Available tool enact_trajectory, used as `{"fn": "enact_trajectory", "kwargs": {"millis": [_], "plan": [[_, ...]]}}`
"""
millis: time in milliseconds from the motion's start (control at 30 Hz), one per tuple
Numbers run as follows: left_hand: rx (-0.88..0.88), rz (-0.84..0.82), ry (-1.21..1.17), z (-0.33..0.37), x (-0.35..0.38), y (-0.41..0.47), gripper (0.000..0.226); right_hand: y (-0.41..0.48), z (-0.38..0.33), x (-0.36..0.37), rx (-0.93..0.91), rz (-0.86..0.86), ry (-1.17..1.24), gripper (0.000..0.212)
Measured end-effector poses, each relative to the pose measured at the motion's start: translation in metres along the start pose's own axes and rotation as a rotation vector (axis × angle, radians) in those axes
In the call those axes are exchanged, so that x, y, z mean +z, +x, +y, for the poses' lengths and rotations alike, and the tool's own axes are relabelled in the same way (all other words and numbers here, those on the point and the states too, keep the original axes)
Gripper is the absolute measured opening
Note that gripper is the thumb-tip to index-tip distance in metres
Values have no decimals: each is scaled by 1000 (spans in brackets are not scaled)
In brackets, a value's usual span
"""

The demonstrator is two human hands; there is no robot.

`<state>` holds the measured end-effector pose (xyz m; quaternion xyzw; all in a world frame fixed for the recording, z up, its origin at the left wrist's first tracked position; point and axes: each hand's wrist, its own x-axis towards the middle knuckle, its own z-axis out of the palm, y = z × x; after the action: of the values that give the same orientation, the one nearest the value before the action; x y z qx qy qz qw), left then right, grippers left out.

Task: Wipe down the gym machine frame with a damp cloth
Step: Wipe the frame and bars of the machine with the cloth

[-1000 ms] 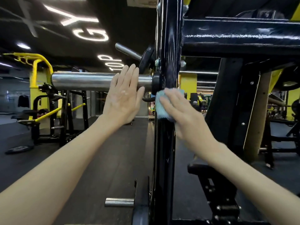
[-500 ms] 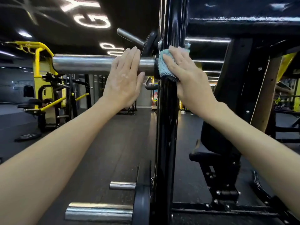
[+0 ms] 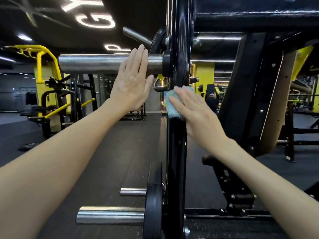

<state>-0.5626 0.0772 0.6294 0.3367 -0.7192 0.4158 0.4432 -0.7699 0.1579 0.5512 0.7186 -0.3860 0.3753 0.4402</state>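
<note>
Right hand (image 3: 195, 111) flat, fingers straight, pressing the small light-blue woven cloth (image 3: 170, 104) against the glossy black upright post (image 3: 177, 152) of the gym machine frame, just below the black collar (image 3: 166, 63) where the thick chrome horizontal bar (image 3: 96, 63) meets it. Left hand (image 3: 132, 83) is spread open as well, palm laid flat on that chrome bar, close to the post. Low down, a black weight plate (image 3: 152, 204) stands beside the post.

Lit letters glow on the dark ceiling (image 3: 138, 11), upper left. The clearest is a large G (image 3: 95, 19). Farther off is a smaller P (image 3: 114, 47). A Y-like shape (image 3: 77, 6) is cut off by the top edge.
</note>
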Motion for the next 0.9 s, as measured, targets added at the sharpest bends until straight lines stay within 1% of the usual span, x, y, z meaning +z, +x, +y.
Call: {"fn": "enact_trajectory", "kwargs": {"millis": [100, 200, 233, 300, 333, 400, 467, 567, 633, 767, 833, 900], "plan": [[2, 21, -13, 0, 3, -1, 66, 16, -1, -3, 52, 53, 58, 71], [-8, 22, -16, 2, 5, 0, 66, -16, -11, 10, 71, 77, 98, 73], [-11, 21, -12, 2, 5, -1, 66, -36, -16, 17, 57, 56, 104, 69], [-13, 22, -10, 1, 5, -1, 66, -79, -29, 29, 12, -13, 113, 50], [-13, 21, -12, 1, 5, -1, 66, -100, -36, 33, -12, -36, 99, 45], [-13, 15, -21, 2, 5, 0, 66, -134, -49, 38, -43, -87, 68, 50], [-26, 3, -38, 2, 4, 0, 66, -145, -53, 37, -62, -130, 62, 55], [-38, -7, -35, 3, 2, 0, 66, -121, -40, 30, -103, -124, 30, 59], [-50, -12, -24, 5, 2, 0, 67, -86, -27, 23, -65, -78, 30, 61], [-70, -21, -25, 8, 3, 0, 68, -23, -9, 10, 42, 2, 87, 75], [-66, -17, -30, 8, 2, 1, 67, -23, -12, 12, 74, 54, 129, 75], [-61, -21, -31, 8, 2, 1, 67, -55, -24, 25, 86, 80, 150, 64]]}}
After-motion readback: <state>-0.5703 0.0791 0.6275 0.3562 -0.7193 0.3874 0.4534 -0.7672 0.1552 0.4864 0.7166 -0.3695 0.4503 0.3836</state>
